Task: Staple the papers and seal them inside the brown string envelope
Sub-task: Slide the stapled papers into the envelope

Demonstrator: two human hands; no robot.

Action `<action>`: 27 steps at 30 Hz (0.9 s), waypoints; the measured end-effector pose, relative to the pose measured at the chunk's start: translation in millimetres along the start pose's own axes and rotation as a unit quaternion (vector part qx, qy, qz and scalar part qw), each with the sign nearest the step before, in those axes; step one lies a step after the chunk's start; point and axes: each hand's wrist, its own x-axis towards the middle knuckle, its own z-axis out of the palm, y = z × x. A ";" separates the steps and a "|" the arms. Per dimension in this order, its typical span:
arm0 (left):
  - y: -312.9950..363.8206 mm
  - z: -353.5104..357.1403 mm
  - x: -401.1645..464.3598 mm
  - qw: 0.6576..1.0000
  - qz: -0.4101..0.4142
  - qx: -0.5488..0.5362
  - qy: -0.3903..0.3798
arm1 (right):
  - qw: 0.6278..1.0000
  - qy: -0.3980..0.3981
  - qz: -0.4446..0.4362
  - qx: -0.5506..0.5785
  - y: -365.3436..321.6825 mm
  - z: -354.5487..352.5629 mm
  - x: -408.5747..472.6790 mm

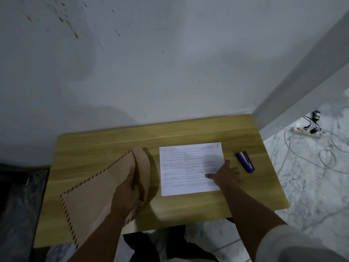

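A brown envelope [94, 193] with a striped border lies on the left half of the wooden table [188, 133], its flap raised. My left hand [128, 191] grips the envelope at its open right end, fingers around the flap edge. The printed white papers [181, 169] lie flat at the table's middle. My right hand [224, 174] rests on their right edge, fingers spread and pressing down. A purple stapler [245, 161] lies on the table just right of the papers, apart from my hand.
A white wall rises right behind the table. At the right, a white power strip [306, 132] with plugs and loose cables lies on the marbled floor. A white pillar stands at the table's far right corner. Dark plastic covers the floor at left.
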 end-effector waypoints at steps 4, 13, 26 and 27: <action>-2.0 0.7 1.1 1.000 0.011 -0.007 -0.004 | 0.999 0.002 0.012 0.036 2.6 0.8 -1.2; -4.4 -5.1 2.8 1.000 0.017 0.004 -0.004 | 0.993 -0.013 -0.021 0.114 4.2 -3.0 -13.3; -5.4 -9.2 0.6 0.999 0.041 -0.006 0.003 | 0.989 -0.030 -0.042 0.137 15.1 -5.0 -23.1; -5.9 -9.4 0.4 0.999 0.038 -0.007 0.002 | 0.987 -0.033 -0.044 0.150 16.6 -4.2 -23.7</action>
